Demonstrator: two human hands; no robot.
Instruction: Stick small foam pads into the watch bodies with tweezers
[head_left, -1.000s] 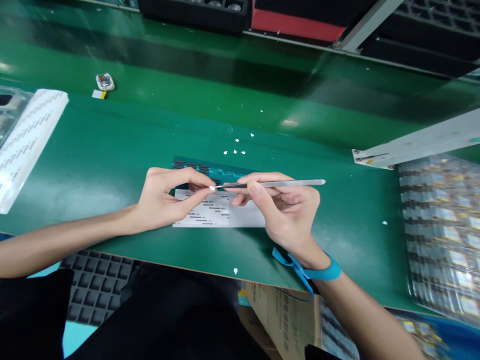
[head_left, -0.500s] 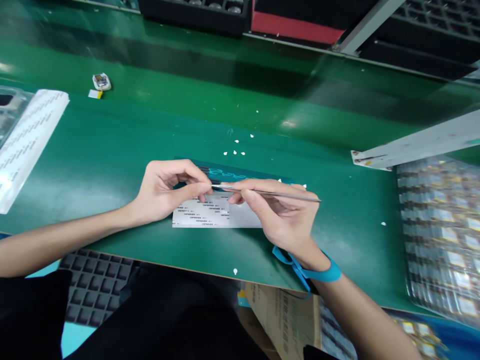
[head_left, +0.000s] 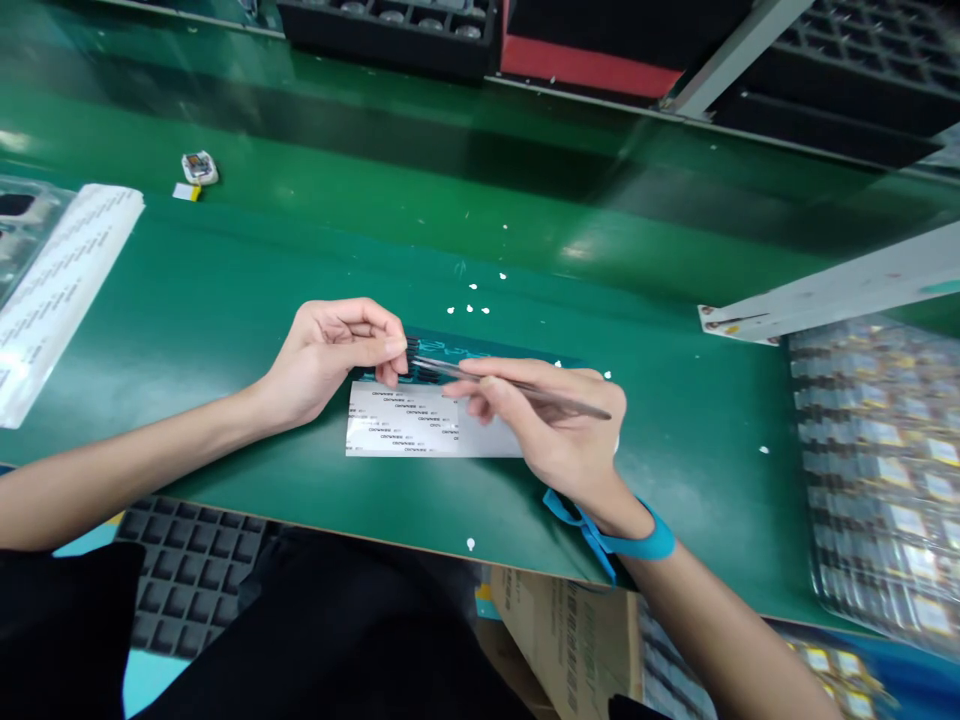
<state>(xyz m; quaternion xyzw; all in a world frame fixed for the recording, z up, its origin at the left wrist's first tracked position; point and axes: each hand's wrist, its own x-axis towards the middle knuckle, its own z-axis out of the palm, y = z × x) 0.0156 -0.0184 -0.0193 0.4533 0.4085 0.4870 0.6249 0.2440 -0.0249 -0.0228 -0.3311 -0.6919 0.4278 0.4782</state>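
Slim metal tweezers [head_left: 517, 385] lie across my right hand [head_left: 566, 425], closed around them in a pen-like grip. Their tips point left, just short of the other fingers. My left hand [head_left: 330, 355] is closed in a pinch, thumb against forefinger; what sits in the pinch is too small to make out. Under both hands lies a white backing sheet [head_left: 401, 430] with rows of printed lettering, its right part covered by my right hand. Behind it, a teal film [head_left: 465, 348] with thin black strips [head_left: 427, 376] is partly hidden by the fingers.
Small white tabs [head_left: 470, 309] are scattered on the green bench [head_left: 225, 300]. A stack of printed sheets [head_left: 71, 280] lies at left, near a small white device [head_left: 200, 167]. Clear trays of parts [head_left: 885, 470] stand at right, beside a white upright panel [head_left: 832, 280].
My left fingers have drawn slightly left and up, off the tweezer tips they were touching. The tweezers have tilted, and their tips now show over the black strips.
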